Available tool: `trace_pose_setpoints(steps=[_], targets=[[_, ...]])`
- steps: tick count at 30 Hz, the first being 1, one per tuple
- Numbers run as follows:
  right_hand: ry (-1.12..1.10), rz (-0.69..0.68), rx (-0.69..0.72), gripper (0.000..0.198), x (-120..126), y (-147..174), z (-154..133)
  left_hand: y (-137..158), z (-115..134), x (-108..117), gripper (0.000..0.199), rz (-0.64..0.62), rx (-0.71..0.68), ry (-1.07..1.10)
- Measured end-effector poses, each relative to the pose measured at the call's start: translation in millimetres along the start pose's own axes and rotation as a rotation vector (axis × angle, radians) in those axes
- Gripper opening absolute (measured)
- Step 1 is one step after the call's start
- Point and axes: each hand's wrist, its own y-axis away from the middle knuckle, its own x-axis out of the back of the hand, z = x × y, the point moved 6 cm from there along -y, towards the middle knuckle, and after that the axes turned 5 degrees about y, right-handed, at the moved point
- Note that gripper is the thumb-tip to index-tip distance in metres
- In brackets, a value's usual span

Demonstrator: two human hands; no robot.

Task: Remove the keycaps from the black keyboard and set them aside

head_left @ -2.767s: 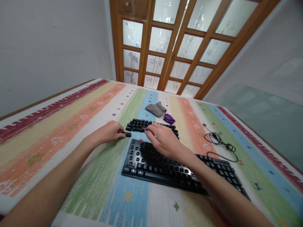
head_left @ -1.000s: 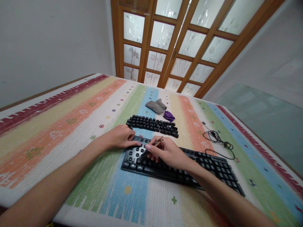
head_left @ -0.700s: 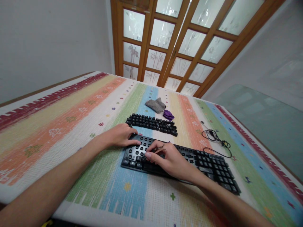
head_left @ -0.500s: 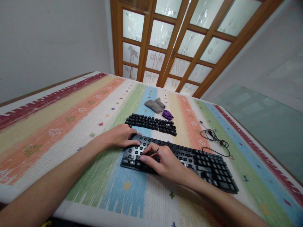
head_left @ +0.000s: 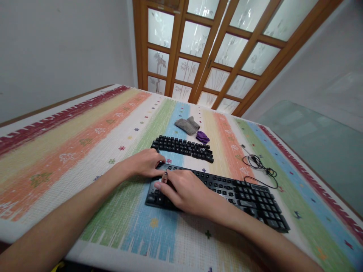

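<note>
A black keyboard (head_left: 224, 183) lies at a slant across the tablecloth. Many keycaps are off its main block, leaving bare switch stems; keycaps remain along the bottom left and on the right side. My left hand (head_left: 146, 162) grips the keyboard's upper left corner, thumb on top. Over the left part of the keyboard is my right hand (head_left: 184, 190), its thumb and fingers drawn together in a pinch. What sits between those fingertips is too small and covered to make out. Just beyond the keyboard, loose black keycaps (head_left: 181, 146) stand in rows.
Behind the loose keycaps lie a grey cloth (head_left: 187, 125) and a crumpled purple cloth (head_left: 202, 136). A coiled black cable (head_left: 259, 164) rests at the right. The striped tablecloth (head_left: 113, 132) covers the table, with wooden glazed doors (head_left: 210, 49) beyond.
My right hand has shifted left over the keyboard, towards my left thumb, covering more of the left keys. My left hand stays at the corner.
</note>
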Motion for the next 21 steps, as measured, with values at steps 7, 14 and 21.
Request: trace_pose_setpoints(steps=[7, 14, 21], targets=[[-0.283, -0.012, -0.148, 0.036, -6.5, -13.2, 39.1, 1.3, -1.7, -1.0, 0.021, -0.004, 0.022, 0.039], [-0.478, 0.036, -0.177, 0.039, -4.5, -12.4, 52.9, 1.8, 3.0, 8.9, 0.026, 0.027, 0.033, 0.214], [-0.602, 0.181, -0.121, 0.037, 29.7, -7.5, 60.1, 3.0, 9.5, 17.0, 0.033, 0.02, 0.08, 0.764]])
